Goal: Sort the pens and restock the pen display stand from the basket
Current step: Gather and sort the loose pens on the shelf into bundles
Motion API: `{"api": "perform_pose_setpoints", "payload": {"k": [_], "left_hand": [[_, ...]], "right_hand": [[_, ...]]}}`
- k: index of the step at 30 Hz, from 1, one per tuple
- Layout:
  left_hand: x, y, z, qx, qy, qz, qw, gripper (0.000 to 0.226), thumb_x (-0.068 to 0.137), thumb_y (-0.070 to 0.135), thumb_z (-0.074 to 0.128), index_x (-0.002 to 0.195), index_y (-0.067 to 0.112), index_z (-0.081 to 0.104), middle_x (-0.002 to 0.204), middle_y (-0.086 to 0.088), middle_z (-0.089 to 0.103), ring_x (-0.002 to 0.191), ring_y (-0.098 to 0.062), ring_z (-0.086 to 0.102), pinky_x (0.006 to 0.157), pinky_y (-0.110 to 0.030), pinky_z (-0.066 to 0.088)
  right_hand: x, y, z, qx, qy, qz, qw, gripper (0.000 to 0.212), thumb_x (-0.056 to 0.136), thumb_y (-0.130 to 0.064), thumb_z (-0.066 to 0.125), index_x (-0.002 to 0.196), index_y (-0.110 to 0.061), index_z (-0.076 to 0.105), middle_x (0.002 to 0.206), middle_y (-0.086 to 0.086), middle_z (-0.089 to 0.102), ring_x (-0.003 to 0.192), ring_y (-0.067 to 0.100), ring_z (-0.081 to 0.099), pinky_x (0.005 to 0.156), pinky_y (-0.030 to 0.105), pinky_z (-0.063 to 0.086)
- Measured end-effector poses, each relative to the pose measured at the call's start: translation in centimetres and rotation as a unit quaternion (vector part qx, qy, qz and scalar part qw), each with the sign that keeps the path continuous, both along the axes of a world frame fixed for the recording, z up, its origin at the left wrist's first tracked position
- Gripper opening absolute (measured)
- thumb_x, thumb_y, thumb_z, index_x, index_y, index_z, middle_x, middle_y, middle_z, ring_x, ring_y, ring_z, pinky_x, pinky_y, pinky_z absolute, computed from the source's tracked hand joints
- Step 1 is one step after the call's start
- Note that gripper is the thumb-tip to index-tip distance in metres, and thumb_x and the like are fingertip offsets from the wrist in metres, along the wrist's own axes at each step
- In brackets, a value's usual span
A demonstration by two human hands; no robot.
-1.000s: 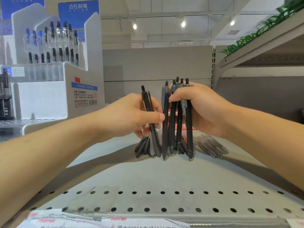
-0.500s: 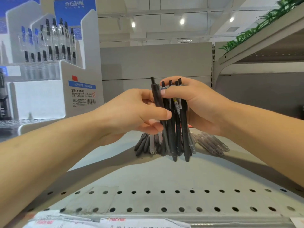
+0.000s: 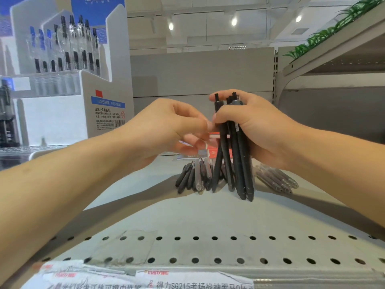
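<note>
My right hand [image 3: 262, 130] grips a bundle of black pens [image 3: 239, 163] upright, with their tips resting on the grey shelf [image 3: 187, 222]. Close on its left is my left hand [image 3: 166, 130], fingers curled, thumb tip against the bundle; I see no pen in it. Behind the bundle several dark pens [image 3: 193, 178] lie loose on the shelf. More translucent pens [image 3: 277, 180] lie to the right. The white and blue pen display stand [image 3: 68, 80] rises at the far left, with rows of clear pens in its upper tiers.
A red and white packet [image 3: 214, 151] lies behind the hands. An upper shelf [image 3: 333, 49] with green plants overhangs on the right. The shelf's front edge has a perforated strip and paper labels [image 3: 166, 276].
My left hand held a few black pens beside the bundle; they are now in the right hand's bundle and the left hand holds none. The bundle has sunk a little.
</note>
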State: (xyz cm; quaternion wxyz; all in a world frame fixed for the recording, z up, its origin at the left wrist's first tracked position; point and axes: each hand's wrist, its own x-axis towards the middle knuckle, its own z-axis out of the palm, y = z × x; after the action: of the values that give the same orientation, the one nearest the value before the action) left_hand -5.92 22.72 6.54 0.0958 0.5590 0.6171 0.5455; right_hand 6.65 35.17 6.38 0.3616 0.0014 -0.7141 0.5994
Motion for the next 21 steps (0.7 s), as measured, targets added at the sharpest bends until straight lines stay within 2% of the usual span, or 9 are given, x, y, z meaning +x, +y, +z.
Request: {"api": "perform_pose_setpoints", "payload": {"k": [2,3,4,6,10,14,17,19,21], "left_hand": [[-1.7,0.4,0.0,-0.024,0.128,0.140,0.982,0.014,0.087,0.020,0.068,0.075,0.018,0.075,0.073,0.000,0.075,0.062,-0.012,0.071,0.062,-0.030,0.060],[-2.6,0.6,-0.1,-0.056,0.213,0.205,0.954,0.013,0.087,0.025,0.066,0.078,0.022,0.074,0.070,0.005,0.074,0.060,-0.009,0.069,0.063,-0.028,0.060],[-3.2,0.8,-0.3,-0.098,0.281,0.241,0.924,0.012,0.087,0.030,0.064,0.081,0.025,0.073,0.069,0.008,0.073,0.058,-0.006,0.068,0.062,-0.025,0.057],[-4.1,1.2,-1.0,-0.195,0.342,0.248,0.885,0.013,0.089,0.040,0.064,0.091,0.029,0.071,0.070,0.013,0.069,0.059,-0.004,0.062,0.058,-0.021,0.048],[-4.8,2.2,-2.2,-0.303,0.344,0.238,0.856,0.039,0.088,0.050,0.062,0.110,0.020,0.071,0.080,0.004,0.071,0.063,-0.012,0.067,0.060,-0.027,0.057],[-5.0,3.0,-2.7,-0.333,0.312,0.235,0.858,0.041,0.088,0.050,0.058,0.111,0.018,0.072,0.076,0.003,0.073,0.057,-0.010,0.067,0.052,-0.020,0.053],[-5.1,3.3,-2.5,-0.351,0.293,0.230,0.859,0.044,0.085,0.051,0.062,0.110,0.017,0.073,0.082,0.000,0.075,0.061,-0.012,0.068,0.052,-0.020,0.056],[-5.1,3.2,-2.3,-0.373,0.291,0.227,0.851,0.042,0.083,0.050,0.065,0.110,0.019,0.074,0.090,0.000,0.075,0.069,-0.012,0.070,0.054,-0.020,0.057],[-5.2,3.0,-2.1,-0.390,0.313,0.235,0.833,0.044,0.082,0.049,0.065,0.114,0.021,0.072,0.102,0.000,0.074,0.083,-0.014,0.070,0.069,-0.025,0.061]], "right_hand": [[0.1,0.0,0.1,-0.032,0.029,0.000,0.999,0.034,0.091,0.005,0.060,0.120,-0.012,0.062,0.072,0.009,0.062,0.065,0.018,0.066,0.067,0.039,0.064],[0.1,-0.1,0.0,-0.044,0.042,0.003,0.998,0.034,0.091,0.006,0.059,0.121,-0.011,0.062,0.070,0.008,0.060,0.064,0.018,0.064,0.071,0.043,0.064],[0.0,-0.1,0.0,-0.048,0.047,0.004,0.998,0.036,0.091,0.007,0.059,0.121,-0.012,0.061,0.067,0.007,0.060,0.063,0.019,0.063,0.074,0.045,0.063],[0.0,0.0,-0.2,-0.038,0.033,-0.003,0.999,0.043,0.090,0.007,0.061,0.124,-0.018,0.059,0.063,0.006,0.063,0.064,0.021,0.062,0.072,0.043,0.064],[0.0,0.3,-0.7,-0.013,-0.030,-0.002,0.999,0.057,0.087,0.008,0.066,0.131,-0.027,0.055,0.082,0.015,0.069,0.071,0.027,0.067,0.074,0.041,0.064],[0.0,0.7,-0.6,-0.015,-0.065,0.005,0.998,0.043,0.088,0.003,0.067,0.127,-0.010,0.054,0.094,0.017,0.068,0.077,0.024,0.072,0.079,0.044,0.063],[0.1,0.8,-0.5,-0.002,-0.098,0.007,0.995,0.028,0.089,0.000,0.067,0.115,-0.003,0.058,0.087,0.014,0.071,0.079,0.022,0.074,0.083,0.046,0.063],[0.2,0.9,-0.4,-0.008,-0.104,0.018,0.994,0.027,0.088,0.001,0.067,0.114,-0.001,0.059,0.083,0.012,0.071,0.079,0.021,0.075,0.078,0.043,0.064],[0.2,0.8,-0.4,-0.009,-0.114,0.028,0.993,0.029,0.088,0.001,0.067,0.117,-0.003,0.062,0.079,0.009,0.073,0.078,0.020,0.076,0.068,0.036,0.063]]}}
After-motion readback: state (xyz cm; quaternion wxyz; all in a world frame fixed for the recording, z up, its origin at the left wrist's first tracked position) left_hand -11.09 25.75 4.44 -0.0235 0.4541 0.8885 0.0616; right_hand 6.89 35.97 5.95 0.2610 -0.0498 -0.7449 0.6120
